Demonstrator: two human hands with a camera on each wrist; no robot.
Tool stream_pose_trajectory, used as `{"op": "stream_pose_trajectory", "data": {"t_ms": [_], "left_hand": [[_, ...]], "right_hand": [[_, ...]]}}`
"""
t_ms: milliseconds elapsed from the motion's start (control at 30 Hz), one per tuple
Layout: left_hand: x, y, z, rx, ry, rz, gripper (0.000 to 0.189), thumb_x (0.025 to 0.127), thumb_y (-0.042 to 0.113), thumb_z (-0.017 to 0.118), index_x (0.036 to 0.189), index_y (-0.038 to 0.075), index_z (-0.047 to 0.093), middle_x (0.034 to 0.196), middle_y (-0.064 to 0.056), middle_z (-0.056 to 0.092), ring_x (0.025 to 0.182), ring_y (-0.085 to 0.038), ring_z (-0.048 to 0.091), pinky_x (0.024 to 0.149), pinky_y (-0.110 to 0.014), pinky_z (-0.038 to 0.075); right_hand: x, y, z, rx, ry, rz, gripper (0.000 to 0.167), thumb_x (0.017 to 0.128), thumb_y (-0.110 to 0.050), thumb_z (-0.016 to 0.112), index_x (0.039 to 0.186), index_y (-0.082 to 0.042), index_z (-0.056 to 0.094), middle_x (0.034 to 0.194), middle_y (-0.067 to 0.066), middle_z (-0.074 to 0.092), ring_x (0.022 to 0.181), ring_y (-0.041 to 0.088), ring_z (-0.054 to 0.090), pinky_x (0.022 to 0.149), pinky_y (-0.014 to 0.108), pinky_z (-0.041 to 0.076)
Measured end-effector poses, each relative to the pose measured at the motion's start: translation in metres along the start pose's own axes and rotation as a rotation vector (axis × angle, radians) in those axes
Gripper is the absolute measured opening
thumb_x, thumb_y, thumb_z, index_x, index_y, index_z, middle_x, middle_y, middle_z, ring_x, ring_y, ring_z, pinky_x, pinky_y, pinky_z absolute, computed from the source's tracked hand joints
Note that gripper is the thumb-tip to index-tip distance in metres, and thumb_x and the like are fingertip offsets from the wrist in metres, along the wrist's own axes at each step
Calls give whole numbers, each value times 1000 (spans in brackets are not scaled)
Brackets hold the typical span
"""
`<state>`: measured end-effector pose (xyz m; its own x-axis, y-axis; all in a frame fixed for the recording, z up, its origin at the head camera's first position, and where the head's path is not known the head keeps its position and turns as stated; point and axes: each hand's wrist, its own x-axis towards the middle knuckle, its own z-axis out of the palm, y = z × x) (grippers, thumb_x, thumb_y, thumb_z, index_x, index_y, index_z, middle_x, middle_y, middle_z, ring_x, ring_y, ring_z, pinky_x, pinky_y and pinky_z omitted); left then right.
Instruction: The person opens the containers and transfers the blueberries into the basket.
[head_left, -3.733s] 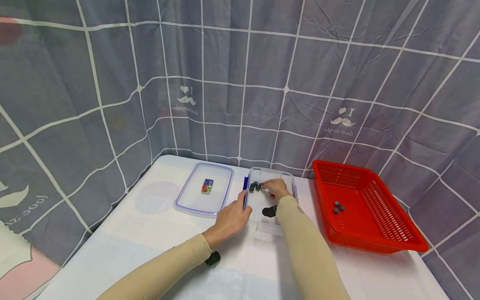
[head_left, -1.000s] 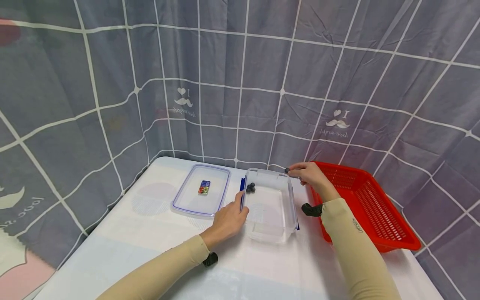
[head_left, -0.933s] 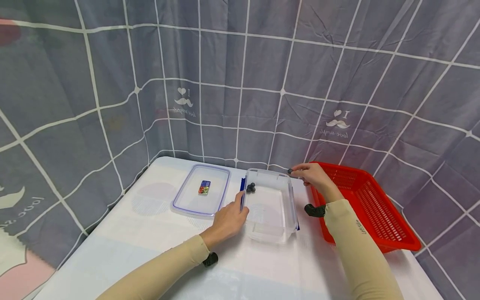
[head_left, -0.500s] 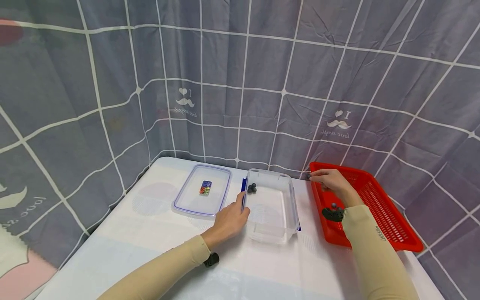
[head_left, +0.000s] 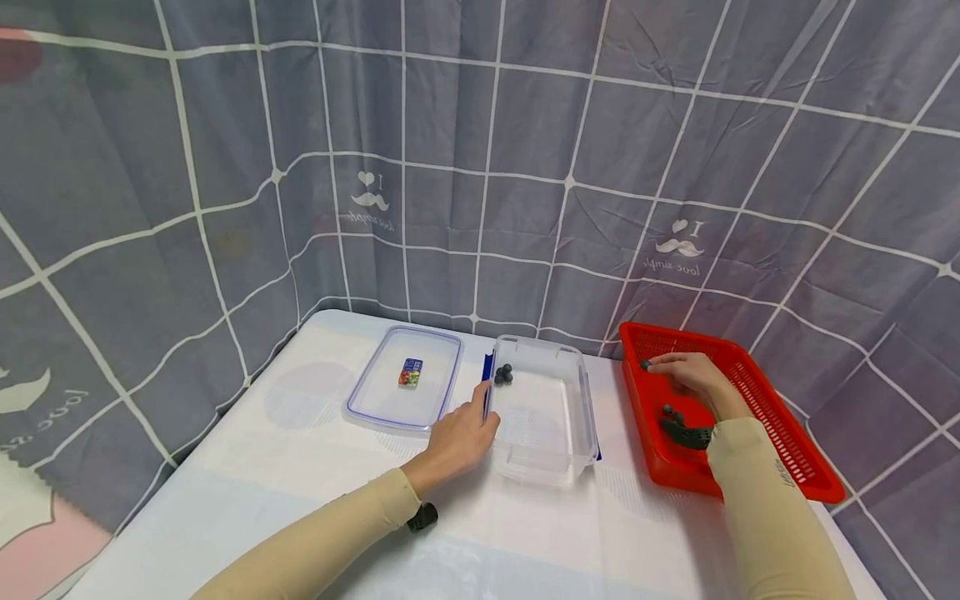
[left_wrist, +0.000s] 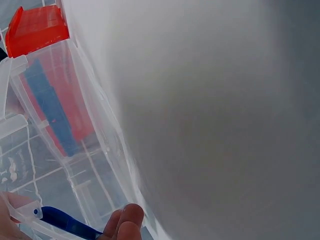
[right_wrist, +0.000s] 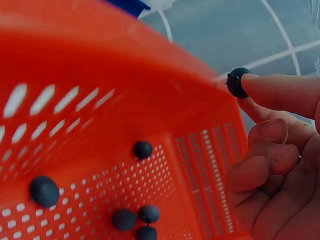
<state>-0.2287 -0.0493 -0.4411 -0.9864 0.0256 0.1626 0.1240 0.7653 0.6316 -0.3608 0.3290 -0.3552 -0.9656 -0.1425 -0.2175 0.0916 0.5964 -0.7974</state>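
Observation:
Between thumb and index finger, my right hand [head_left: 693, 377] pinches a blueberry [right_wrist: 238, 83] above the far left part of the red plastic basket [head_left: 645, 433]. Several blueberries [right_wrist: 44, 191] lie on the basket's floor; my wrist partly hides them in the head view. My left hand [head_left: 459, 437] grips the left side of a clear plastic container [head_left: 551, 462], at its blue latch [left_wrist: 70, 223]. In the left wrist view, fingertips [left_wrist: 131, 215] show beside that latch. A small cluster of blueberries [head_left: 503, 375] sits in the container's far left corner.
A clear lid with a blue seal [head_left: 365, 407] and a fruit-printed label [head_left: 410, 372] lies left of the container on the white-covered table [head_left: 315, 467]. A grey curtain with white grid lines [head_left: 525, 208] hangs behind the table's far edge.
My right hand has moved from the container's berries rightward, over the basket's rim, carrying a blueberry. The cluster in the container is smaller. My left hand has kept its place on the container.

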Motion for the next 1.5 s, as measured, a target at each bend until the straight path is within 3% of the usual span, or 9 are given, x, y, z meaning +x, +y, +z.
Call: {"op": "stream_pose_trajectory", "data": {"t_ms": [333, 867, 1100, 1300, 1500], "left_hand": [[0, -1, 2, -6, -9, 3, 62, 99, 36, 42, 157, 14, 32, 113, -16, 72, 67, -20, 57, 58, -39, 44], [0, -1, 1, -3, -5, -6, 62, 99, 36, 42, 157, 16, 33, 112, -16, 72, 67, -20, 56, 57, -38, 43], [0, 1, 0, -1, -3, -7, 62, 99, 36, 41, 157, 16, 32, 115, -16, 71, 67, -21, 56, 58, -39, 44], [0, 2, -1, -2, -10, -16, 62, 100, 36, 42, 157, 16, 32, 113, -15, 71, 67, -21, 55, 57, -38, 43], [-1, 3, -1, 8, -6, -19, 62, 99, 36, 42, 157, 16, 33, 113, -15, 72, 67, -21, 55, 57, -38, 43]], "right_hand": [[0, 21, -5, -32, -12, 47, 53, 99, -25, 62, 139, 9, 53, 56, -7, 41, 55, 12, 39, 62, 28, 45], [-4, 34, -6, -30, -16, 50, 42, 99, -22, 60, 128, 9, 61, 61, -7, 46, 58, 12, 41, 63, 30, 45], [-2, 20, -3, -67, -4, 7, 47, 98, -26, 62, 131, 7, 59, 63, -8, 47, 63, 13, 46, 65, 29, 46], [-2, -3, 3, -81, 13, -45, 48, 98, -27, 63, 132, 6, 59, 57, -8, 43, 58, 13, 43, 64, 30, 46], [-1, -28, 14, -69, 0, -102, 48, 97, -29, 64, 130, 6, 60, 62, -7, 46, 60, 12, 43, 66, 30, 48]]}}
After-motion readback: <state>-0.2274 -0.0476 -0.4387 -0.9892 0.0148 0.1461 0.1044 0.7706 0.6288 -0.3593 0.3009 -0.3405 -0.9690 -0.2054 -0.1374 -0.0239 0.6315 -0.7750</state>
